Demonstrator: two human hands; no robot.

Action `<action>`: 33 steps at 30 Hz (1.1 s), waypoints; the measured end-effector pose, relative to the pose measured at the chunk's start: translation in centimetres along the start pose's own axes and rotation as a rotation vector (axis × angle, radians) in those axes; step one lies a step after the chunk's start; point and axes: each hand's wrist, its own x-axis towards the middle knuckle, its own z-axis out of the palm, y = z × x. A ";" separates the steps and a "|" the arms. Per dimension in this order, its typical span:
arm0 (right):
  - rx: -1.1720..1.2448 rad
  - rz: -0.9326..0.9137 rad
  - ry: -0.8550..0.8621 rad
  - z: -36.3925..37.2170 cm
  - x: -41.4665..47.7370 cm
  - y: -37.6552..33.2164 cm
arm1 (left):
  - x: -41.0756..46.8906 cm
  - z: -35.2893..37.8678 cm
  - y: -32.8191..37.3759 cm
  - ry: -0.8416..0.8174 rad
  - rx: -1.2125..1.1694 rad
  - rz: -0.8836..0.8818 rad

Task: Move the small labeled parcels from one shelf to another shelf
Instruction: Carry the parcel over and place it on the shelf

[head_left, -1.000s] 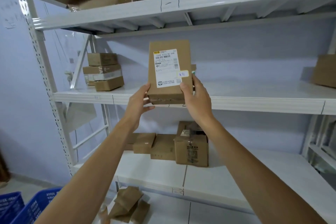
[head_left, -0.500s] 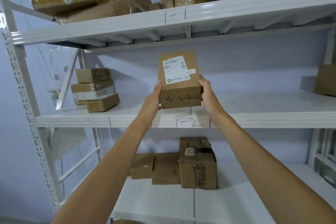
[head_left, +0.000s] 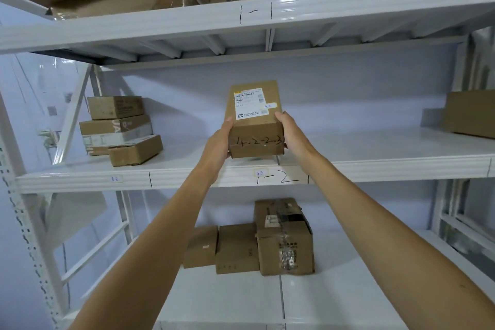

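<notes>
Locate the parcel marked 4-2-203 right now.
Head view, centre: the brown cardboard parcel with a white label sits between the left hand and right hand, over the white middle shelf above its "1-2" mark.

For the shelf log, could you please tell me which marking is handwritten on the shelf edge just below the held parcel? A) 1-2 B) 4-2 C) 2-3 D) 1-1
A: the shelf edge under the labeled parcel, held by the left hand and right hand, reads 1-2.

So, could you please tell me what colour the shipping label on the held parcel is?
White with dark print, on the brown parcel; the head view, the only one, shows it.
</notes>
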 end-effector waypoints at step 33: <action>-0.153 0.141 0.111 -0.7 0.0 1.8 | 0.2 -1.3 -3.8 0.182 0.347 -0.034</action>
